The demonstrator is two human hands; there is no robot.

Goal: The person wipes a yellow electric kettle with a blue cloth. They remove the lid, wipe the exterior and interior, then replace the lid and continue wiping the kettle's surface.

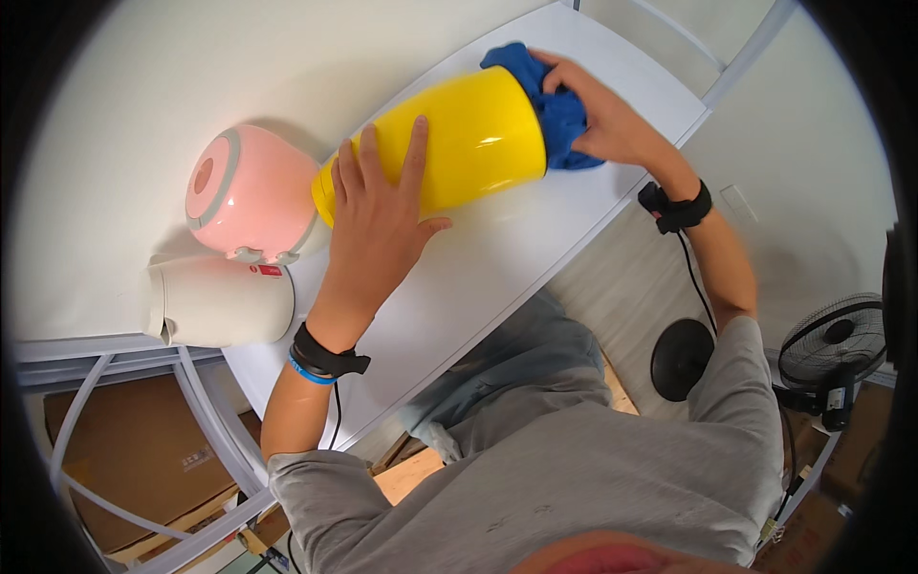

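A glossy yellow cylindrical bin (466,140) lies on its side on the white table (502,247). My left hand (380,194) rests flat across the bin's left half, its fingers spread and its thumb held apart. At the right end of the bin, my right hand (584,107) grips a crumpled blue cloth (563,125). The cloth bunches against that end and hides most of it. Whether any cloth reaches inside the bin cannot be seen.
Against the wall, a pink plastic container (269,190) and an off-white container (226,301) lie left of the bin. A cardboard box (136,445) sits in the frame at lower left. At right stands a black fan (835,333). Cables hang from both wrist straps.
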